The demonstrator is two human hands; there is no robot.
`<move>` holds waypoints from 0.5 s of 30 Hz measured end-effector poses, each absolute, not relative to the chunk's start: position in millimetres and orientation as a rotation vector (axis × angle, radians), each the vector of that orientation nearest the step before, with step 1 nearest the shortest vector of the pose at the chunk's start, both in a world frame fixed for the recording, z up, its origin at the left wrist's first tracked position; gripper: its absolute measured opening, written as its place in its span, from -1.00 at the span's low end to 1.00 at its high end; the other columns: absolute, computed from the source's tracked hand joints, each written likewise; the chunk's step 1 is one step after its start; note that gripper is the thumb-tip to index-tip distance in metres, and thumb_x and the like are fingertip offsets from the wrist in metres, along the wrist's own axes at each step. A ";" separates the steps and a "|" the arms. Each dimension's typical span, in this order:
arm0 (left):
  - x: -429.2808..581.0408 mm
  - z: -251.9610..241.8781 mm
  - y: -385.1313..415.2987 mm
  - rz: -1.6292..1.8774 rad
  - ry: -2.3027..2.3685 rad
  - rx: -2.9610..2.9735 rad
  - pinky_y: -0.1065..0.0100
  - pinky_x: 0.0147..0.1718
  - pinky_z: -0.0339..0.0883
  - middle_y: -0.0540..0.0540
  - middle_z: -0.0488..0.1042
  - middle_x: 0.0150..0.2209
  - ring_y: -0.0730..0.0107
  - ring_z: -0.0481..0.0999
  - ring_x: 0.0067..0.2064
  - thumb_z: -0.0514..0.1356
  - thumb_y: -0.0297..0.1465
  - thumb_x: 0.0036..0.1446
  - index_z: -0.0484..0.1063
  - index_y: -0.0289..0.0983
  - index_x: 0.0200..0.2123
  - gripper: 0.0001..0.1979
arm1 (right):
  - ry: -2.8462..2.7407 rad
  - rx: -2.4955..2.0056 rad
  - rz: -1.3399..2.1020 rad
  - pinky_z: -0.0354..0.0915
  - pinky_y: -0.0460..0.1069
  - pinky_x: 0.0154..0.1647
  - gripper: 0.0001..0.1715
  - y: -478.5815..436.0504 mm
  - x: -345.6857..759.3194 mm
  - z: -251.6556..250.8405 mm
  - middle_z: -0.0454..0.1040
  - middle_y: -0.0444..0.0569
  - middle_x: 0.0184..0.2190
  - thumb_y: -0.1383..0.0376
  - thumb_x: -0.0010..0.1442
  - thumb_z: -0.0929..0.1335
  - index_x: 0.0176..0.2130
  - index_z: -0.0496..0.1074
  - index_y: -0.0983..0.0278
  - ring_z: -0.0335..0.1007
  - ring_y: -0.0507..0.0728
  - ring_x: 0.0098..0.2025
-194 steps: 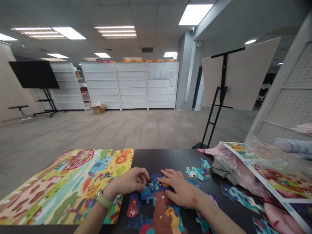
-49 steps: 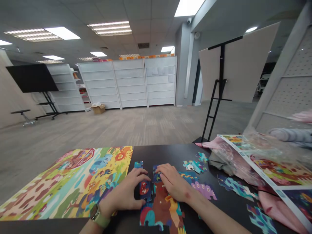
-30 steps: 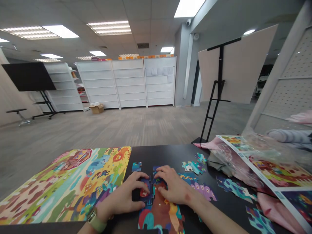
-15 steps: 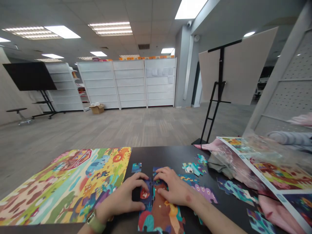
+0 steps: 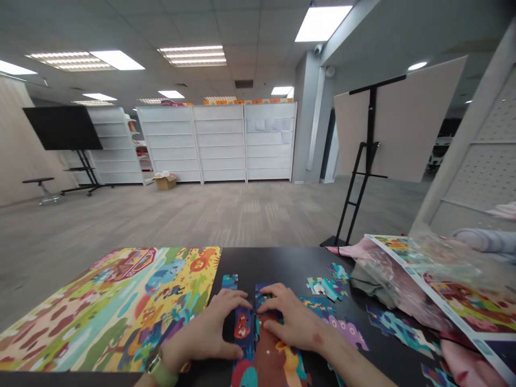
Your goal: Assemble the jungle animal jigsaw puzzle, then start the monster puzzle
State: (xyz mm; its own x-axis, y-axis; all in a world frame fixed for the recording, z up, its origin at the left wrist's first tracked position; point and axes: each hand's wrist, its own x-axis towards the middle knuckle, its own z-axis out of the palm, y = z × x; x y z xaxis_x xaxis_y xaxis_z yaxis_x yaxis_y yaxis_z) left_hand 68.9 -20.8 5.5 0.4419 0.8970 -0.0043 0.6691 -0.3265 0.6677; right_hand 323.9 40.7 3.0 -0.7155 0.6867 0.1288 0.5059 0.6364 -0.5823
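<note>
On the dark table, my left hand (image 5: 215, 325) curves its thumb and fingers around a narrow blue puzzle piece (image 5: 243, 323) with a red figure, tips on its left side. My right hand (image 5: 291, 318) lies over the neighbouring puzzle section (image 5: 272, 355), which has a large brown shape; its fingers are spread, tips near the seam between the two. A thin line shows at this seam; whether the pieces are locked cannot be seen. Just beyond my left hand lies a small loose blue puzzle piece (image 5: 229, 281). My right hand and forearm partly cover a purple joined part (image 5: 346, 332).
A colourful illustrated sheet (image 5: 161, 306) covers the table's left side. More puzzle pieces (image 5: 322, 287) lie at the right, with a teal cluster (image 5: 403, 328) nearer the edge. Pink cloth, clear plastic wrapping (image 5: 415, 293) and printed sheets (image 5: 463, 301) pile up there. A black easel (image 5: 357, 199) stands behind.
The whole view has shifted, so the room and table sit lower and more to the right. Both hands stay at the same pieces, with the red figure now less covered by the left fingers.
</note>
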 end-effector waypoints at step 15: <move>75.6 10.5 -22.9 0.419 1.350 2.119 -0.12 0.37 -0.08 -0.11 0.19 0.36 -0.18 0.08 0.39 0.47 -0.45 -0.19 0.48 -0.07 0.03 -0.37 | -2.483 -0.944 0.794 0.13 0.17 0.31 -0.63 40.6 323.1 1.8 0.43 0.05 0.20 0.36 0.07 0.47 -0.08 0.61 0.14 0.27 0.27 0.28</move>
